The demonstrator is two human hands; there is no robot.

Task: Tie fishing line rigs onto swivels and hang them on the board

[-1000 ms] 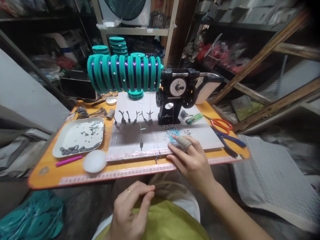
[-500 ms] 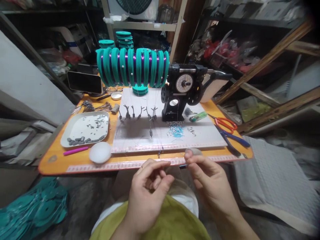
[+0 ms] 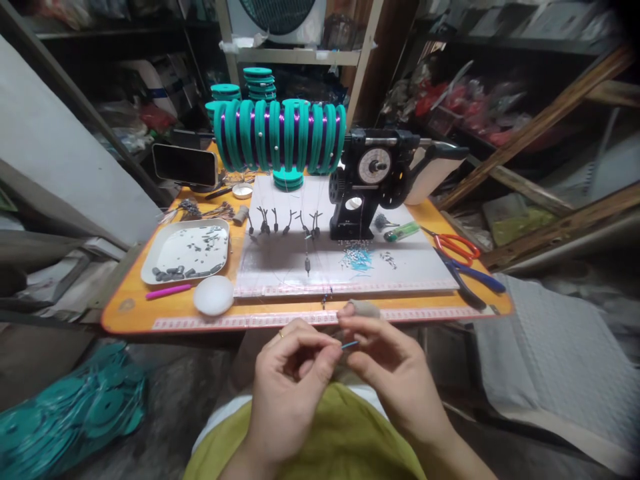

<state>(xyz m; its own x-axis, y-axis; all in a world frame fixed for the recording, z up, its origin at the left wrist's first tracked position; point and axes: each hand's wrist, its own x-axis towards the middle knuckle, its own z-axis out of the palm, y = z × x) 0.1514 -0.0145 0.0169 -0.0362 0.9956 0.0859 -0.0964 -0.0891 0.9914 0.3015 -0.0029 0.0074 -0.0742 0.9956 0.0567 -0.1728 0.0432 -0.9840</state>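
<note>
My left hand (image 3: 297, 373) is closed in a pinch, thumb against index finger, low in front of the board's near edge. A thin blue piece (image 3: 349, 345), like a short stick or tube, pokes out of that pinch to the right. My right hand (image 3: 393, 363) is close beside it, thumb and fingers apart around the piece's free end. A greyish wrap (image 3: 366, 309) covers part of its index finger. On the white board (image 3: 270, 267) lie a pile of similar blue pieces (image 3: 361, 261) and small silvery bits (image 3: 389, 260). Weighted threads (image 3: 307, 265) hang above the board.
Teal spools (image 3: 280, 137) wound with purple line sit on a black winding machine (image 3: 367, 180). Left are a white tray (image 3: 150, 257) of grey pieces, a white dish (image 3: 214, 297), a pink pen (image 3: 169, 291) and a phone (image 3: 185, 165). Orange-handled (image 3: 457, 247) and blue-handled pliers (image 3: 480, 277) lie right.
My right hand has moved left, close to the left fingertips. The blue piece now shows clearly in the left pinch. The view has shifted slightly.
</note>
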